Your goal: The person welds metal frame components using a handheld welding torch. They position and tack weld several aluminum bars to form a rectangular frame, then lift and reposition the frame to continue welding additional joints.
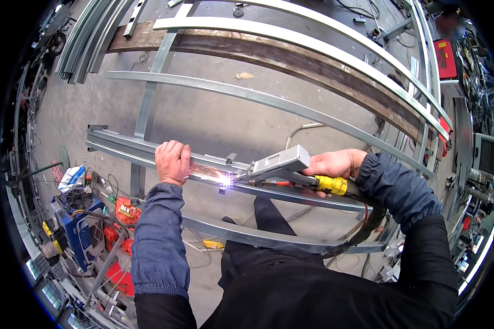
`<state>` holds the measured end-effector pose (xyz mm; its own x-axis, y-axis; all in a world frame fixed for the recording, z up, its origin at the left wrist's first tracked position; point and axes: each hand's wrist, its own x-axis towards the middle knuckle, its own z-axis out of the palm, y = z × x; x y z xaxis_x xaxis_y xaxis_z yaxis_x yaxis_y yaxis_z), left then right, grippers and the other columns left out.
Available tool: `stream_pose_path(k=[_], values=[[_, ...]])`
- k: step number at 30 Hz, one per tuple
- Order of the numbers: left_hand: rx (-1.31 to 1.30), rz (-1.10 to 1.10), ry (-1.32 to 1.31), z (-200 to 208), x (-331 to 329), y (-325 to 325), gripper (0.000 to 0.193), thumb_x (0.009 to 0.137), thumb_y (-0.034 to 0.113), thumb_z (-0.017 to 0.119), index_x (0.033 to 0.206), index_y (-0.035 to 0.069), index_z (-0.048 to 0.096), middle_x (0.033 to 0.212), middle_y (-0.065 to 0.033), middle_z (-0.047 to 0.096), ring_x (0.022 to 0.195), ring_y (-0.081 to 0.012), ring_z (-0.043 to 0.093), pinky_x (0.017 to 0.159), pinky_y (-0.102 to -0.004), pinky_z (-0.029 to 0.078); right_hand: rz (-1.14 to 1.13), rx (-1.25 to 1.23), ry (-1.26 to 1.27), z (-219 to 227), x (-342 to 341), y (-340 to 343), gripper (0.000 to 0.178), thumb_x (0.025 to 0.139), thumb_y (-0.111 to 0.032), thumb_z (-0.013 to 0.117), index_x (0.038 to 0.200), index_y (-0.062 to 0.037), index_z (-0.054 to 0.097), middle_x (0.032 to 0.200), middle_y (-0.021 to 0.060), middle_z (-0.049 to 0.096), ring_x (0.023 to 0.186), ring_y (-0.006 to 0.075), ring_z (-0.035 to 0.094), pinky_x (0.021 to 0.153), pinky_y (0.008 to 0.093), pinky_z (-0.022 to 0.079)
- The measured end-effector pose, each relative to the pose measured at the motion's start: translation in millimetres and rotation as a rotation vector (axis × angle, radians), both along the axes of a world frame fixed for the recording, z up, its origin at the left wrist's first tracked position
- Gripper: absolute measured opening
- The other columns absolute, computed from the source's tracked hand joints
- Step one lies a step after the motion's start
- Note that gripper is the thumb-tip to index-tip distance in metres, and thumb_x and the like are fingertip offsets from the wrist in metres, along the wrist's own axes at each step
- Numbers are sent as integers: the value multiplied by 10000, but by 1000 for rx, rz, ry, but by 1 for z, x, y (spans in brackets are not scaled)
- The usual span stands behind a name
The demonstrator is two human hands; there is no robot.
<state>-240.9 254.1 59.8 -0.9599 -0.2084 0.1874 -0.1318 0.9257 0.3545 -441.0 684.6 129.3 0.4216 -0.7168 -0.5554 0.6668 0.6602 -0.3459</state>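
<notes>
My right hand [332, 167] is closed round the yellow-wrapped handle of a grey, box-bodied welding torch [282, 160]. Its narrow tip points left, at a bright white-violet glow [226, 181] on a galvanized steel profile [121, 143]; orange sparks fly from there toward my left hand [173, 163]. That hand grips the same profile just left of the glow, fingers folded over its top; their undersides are hidden. A small metal bracket [230, 158] sticks up from the profile near the torch tip. Glare hides the exact spot being heated.
Parallel steel rails [247, 96] and a brown beam [291, 55] stretch across beyond the profile. A nearer rail [258, 237] runs close to my body. A blue machine [85, 236] with tangled cables stands at left, a red case [444, 59] at far right. The torch cable [368, 225] hangs under my right forearm.
</notes>
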Motion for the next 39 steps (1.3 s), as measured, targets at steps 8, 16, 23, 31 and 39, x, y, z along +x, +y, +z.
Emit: stream_pose_path(k=[8, 16, 23, 31, 39], values=[[-2, 1, -15, 0, 1, 0, 302, 1051, 307, 623, 851, 83, 642, 880, -82, 607, 903, -327, 600, 899, -449, 444, 18, 35, 28, 9, -1, 1, 506, 1159, -498, 546, 1420, -75, 640, 932, 52, 701, 711, 163, 717, 589, 335, 604], [-8, -3, -18, -3, 0, -2, 309, 1057, 309, 618, 855, 78, 645, 891, -81, 618, 908, -325, 604, 908, -443, 447, 13, 43, 38, 8, 1, 7, 514, 1156, -518, 543, 1461, -121, 658, 903, 24, 673, 703, 141, 702, 591, 321, 600], [-15, -2, -21, -4, 0, -2, 308, 1059, 307, 610, 857, 77, 647, 894, -82, 616, 914, -326, 604, 917, -446, 447, 11, 24, 37, 6, 3, 11, 513, 1154, -524, 543, 1466, -135, 669, 894, 12, 668, 691, 131, 699, 595, 304, 594], [0, 3, -36, -3, -1, -2, 304, 1059, 303, 606, 856, 81, 644, 882, -86, 608, 916, -325, 599, 927, -446, 445, -3, 98, 93, 11, 6, 16, 461, 1160, -497, 547, 1424, -141, 676, 921, 33, 707, 690, 142, 714, 589, 320, 606], [21, -11, 8, -1, 4, -1, 318, 1070, 304, 594, 845, 84, 641, 877, -84, 609, 914, -324, 600, 922, -445, 449, -21, 71, 173, 32, 26, 27, 443, 1148, -502, 575, 1255, -84, 675, 964, 66, 732, 709, 164, 724, 596, 327, 596]])
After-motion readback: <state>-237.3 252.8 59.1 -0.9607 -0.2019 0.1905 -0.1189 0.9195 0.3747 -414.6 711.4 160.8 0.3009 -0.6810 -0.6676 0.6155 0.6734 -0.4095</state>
